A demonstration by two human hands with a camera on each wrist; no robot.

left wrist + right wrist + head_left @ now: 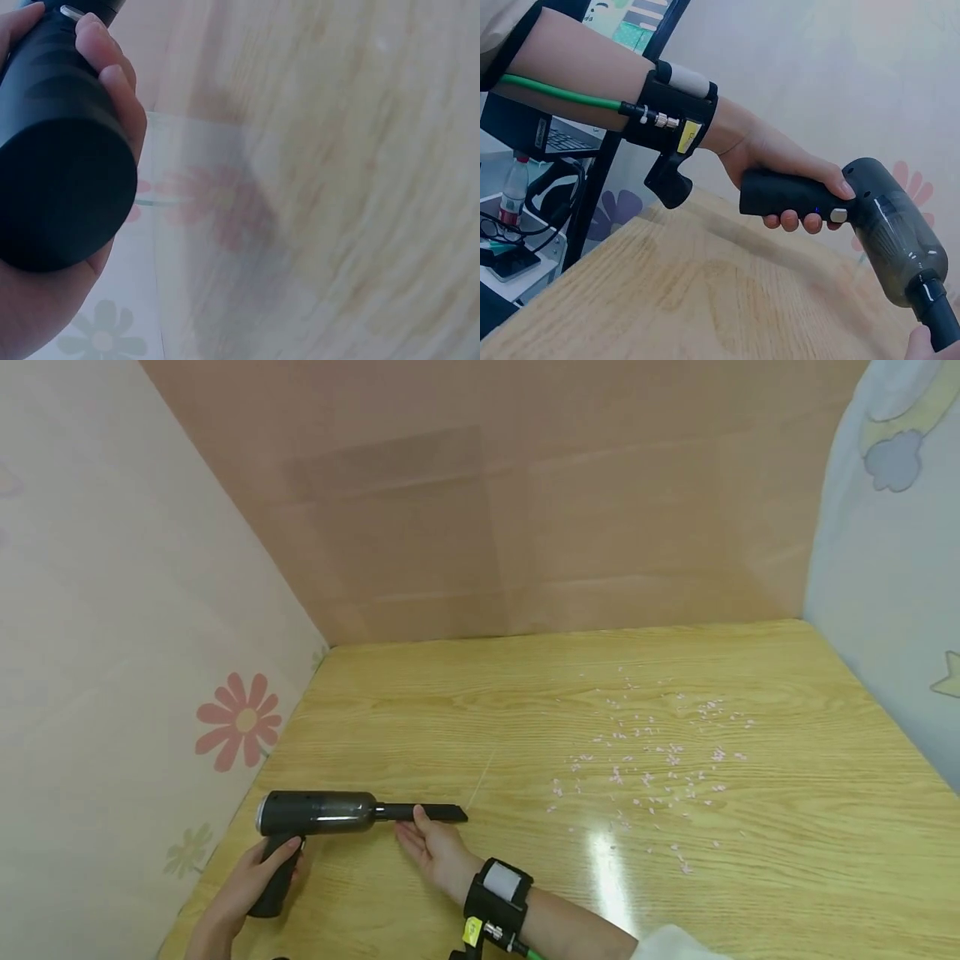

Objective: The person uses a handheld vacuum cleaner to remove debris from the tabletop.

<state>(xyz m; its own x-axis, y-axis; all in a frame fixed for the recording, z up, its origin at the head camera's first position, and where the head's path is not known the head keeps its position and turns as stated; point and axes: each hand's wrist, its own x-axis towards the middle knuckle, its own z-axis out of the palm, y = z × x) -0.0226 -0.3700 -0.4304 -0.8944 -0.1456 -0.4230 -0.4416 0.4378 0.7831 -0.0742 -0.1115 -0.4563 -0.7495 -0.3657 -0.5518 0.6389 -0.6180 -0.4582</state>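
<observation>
A black handheld vacuum with a smoky clear barrel [341, 812] is held level over the table's left part in the head view, its slanted nozzle tip pointing right. My left hand [243, 881] grips the handle [272, 889], fingers wrapped round it; the left wrist view shows the handle's round end [64, 195] close up. My right hand [442, 853] pinches the nozzle, thumb above and fingers below. In the right wrist view the left hand [780, 161] is on the handle [787, 195], and part of the right hand [921, 346] touches the nozzle.
Small pale pink scraps [673, 760] lie scattered over the right half of the wooden table [405, 718]. A brown panel [562, 527] stands behind, with pale printed walls at both sides. A laptop [562, 135] and bottle [514, 191] stand beyond the table.
</observation>
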